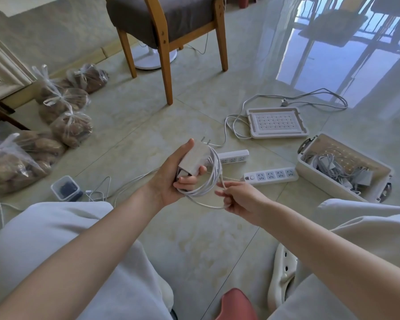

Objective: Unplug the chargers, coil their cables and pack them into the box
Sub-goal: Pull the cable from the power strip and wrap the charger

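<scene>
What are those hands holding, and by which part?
Left hand grips the white charger by its body; right hand pinches its coiled cable near the loose end.

left hand (171,179) gripping, right hand (238,199) pinching

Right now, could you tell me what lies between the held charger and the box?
The farther power strip and the nearer power strip lie there, per the head view.
</scene>
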{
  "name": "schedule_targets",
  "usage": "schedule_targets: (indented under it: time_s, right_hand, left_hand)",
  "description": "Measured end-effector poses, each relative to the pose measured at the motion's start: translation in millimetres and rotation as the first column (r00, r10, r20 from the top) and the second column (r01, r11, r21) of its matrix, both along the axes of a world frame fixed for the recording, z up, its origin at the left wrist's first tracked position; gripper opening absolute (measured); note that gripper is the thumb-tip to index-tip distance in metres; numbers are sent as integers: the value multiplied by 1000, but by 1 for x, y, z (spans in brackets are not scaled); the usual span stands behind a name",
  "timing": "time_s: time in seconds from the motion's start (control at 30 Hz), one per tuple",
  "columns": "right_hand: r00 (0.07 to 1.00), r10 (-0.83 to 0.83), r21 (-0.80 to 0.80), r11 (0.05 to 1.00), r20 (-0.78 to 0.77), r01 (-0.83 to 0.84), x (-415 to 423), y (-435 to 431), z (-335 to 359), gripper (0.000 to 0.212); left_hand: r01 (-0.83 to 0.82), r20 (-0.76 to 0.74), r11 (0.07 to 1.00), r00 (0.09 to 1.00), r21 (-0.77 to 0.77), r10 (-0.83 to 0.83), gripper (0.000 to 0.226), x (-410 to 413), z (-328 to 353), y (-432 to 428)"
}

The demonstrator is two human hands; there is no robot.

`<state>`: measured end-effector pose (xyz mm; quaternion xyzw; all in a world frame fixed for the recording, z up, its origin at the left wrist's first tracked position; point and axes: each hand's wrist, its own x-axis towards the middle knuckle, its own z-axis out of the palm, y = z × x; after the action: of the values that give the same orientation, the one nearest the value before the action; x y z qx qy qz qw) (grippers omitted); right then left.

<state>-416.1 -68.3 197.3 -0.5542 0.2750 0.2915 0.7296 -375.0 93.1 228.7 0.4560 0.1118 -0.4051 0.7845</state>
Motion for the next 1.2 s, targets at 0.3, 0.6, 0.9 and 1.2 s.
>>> schedule_targets:
  time_s: [0.3, 0.6, 0.9, 1.2]
  right_hand:
    - [961, 99, 137, 981, 259, -138, 8, -14, 25, 33]
    - [860, 189, -333, 942, 474, -24, 1, -11, 19, 24]
    - [811, 264, -379, 924, 522, -57, 0, -12, 26, 21]
    - [934, 204, -331, 938, 293, -101, 19, -13, 15, 51]
  left_hand:
    - [171, 7, 976, 985, 134, -174, 48, -10, 0, 2]
    - [91, 205, 900, 959, 426, -194, 41, -19, 4, -6]
    - [-50, 436, 894, 884, 445, -168, 45, -22, -3, -7]
    - [-228, 384, 917, 919, 327, 92, 41, -16, -12, -9]
